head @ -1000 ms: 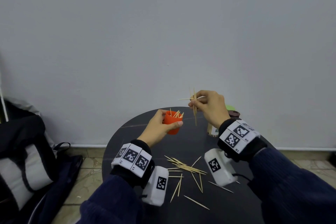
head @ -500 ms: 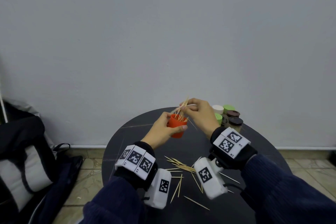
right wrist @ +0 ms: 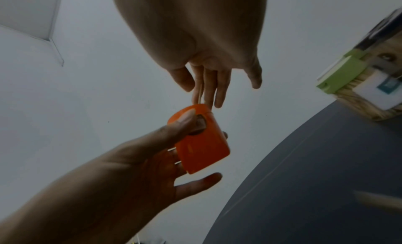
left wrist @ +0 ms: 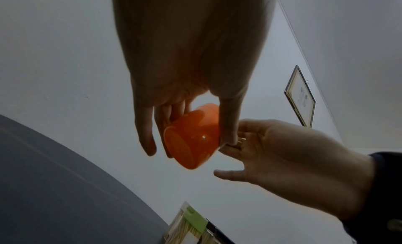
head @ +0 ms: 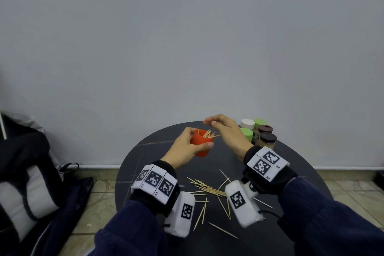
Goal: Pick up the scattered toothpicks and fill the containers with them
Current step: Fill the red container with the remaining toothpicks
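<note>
Since half a second ago, right hand (head: 226,133) has let go of its toothpick bundle; those sticks now stand in the orange cup (head: 201,145), tips fanning above the rim. Fingers (head: 212,119) now straight and relaxed, slightly apart, holding nothing, hovering just above and to the right of the cup mouth. Right wrist view confirms: fingers (right wrist: 212,86) extended, loosely spread, tips just over the cup (right wrist: 200,141). Whether a fingertip touches the rim, cannot tell.

Left hand (head: 187,149) holds the cup off the worktop (head: 145,156), over its far-left part. Thumb pressed on the near side, other fingers wrapped round the far side, clamped on the cup. Left wrist view shows the cup (left wrist: 193,136) from below, tilted, with the left hand (left wrist: 187,86) round it; little finger hangs free beside it. Cup position much as before.

Loose toothpicks (head: 209,190) lie scattered near the worktop's front edge, between the two wrists: a crossed cluster in the middle, a few singles toward the front and right. Same spread as in the earlier frame.

Lidded jars (head: 257,133) grouped at the far-right edge: one white lid, two green, two dark brown. Nearest brown-lidded one shows pale sticks inside. Right wrist view catches a green-lidded jar (right wrist: 348,75) packed with toothpicks.

Off the worktop, left: dark bag (head: 27,176) with a pale panel on the tiled floor, against the wall.
</note>
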Available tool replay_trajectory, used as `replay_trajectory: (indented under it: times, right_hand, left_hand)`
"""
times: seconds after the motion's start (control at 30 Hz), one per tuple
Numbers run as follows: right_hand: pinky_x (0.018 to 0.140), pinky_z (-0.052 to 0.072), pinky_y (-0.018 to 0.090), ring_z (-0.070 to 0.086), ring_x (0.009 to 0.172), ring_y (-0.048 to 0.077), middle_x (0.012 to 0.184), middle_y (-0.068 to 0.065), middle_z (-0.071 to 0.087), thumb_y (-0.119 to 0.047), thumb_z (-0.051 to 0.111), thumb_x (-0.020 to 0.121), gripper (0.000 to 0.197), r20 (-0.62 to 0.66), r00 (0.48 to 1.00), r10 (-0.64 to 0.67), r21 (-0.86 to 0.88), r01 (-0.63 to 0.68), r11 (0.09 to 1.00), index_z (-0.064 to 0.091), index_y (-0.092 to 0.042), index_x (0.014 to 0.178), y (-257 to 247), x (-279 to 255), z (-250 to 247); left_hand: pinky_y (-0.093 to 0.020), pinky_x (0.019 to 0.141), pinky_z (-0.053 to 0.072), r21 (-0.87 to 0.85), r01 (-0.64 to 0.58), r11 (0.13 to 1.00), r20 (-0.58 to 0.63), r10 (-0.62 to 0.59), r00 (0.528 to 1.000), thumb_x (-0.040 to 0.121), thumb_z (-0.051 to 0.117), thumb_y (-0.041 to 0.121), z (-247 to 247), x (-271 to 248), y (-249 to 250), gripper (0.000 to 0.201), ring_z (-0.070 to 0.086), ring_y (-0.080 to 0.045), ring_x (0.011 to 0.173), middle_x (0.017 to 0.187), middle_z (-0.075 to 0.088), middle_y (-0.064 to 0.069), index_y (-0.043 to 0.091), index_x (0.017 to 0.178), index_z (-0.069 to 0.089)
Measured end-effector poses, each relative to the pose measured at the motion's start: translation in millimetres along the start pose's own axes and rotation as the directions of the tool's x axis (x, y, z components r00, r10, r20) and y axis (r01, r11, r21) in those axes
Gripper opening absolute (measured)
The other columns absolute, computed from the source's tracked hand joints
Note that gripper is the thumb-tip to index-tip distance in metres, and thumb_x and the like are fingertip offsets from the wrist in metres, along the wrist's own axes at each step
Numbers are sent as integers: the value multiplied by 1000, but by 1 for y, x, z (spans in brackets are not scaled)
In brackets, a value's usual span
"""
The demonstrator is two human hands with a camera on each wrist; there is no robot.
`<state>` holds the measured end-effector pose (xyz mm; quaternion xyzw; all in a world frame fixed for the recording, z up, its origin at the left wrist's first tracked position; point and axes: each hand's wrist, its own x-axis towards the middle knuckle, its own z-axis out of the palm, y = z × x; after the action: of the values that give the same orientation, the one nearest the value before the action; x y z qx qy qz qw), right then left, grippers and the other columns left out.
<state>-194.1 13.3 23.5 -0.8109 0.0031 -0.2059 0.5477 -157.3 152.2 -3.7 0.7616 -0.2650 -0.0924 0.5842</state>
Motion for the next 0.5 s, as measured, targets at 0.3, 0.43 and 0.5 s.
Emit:
replay_trajectory:
  times: [0.3, 0.43, 0.5]
  right_hand:
    - [95, 38, 27, 54, 114, 22, 118, 8, 60, -15, 52, 93, 22, -66, 989, 135, -246, -147, 958, 56, -8, 113, 29, 1, -6]
    - [94, 39, 26, 52, 117, 20, 126, 7, 56, -22, 61, 89, 39, 351, 862, 367, -703, -16, 711, 50, -10, 124, 40, -11, 8]
    - [96, 39, 26, 50, 120, 20, 131, 8, 52, -21, 62, 88, 44, 465, 800, 379, -749, 127, 650, 47, -12, 129, 39, -17, 22]
  left_hand:
    - [-28, 89, 45, 12, 28, 1000, -100, -27, 995, 81, 71, 23, -24, -6, -2, 54, 52, -22, 114, 127, 51, -8, 13, 123, 40]
    - [-31, 92, 46, 26, 45, 999, -149, -41, 988, 80, 72, 23, -42, -13, -6, 58, 52, -24, 115, 129, 51, -10, 11, 127, 40]
    - [-34, 96, 46, 32, 59, 998, -165, -53, 985, 80, 72, 22, -49, -16, -7, 59, 52, -25, 116, 129, 51, -10, 11, 128, 40]
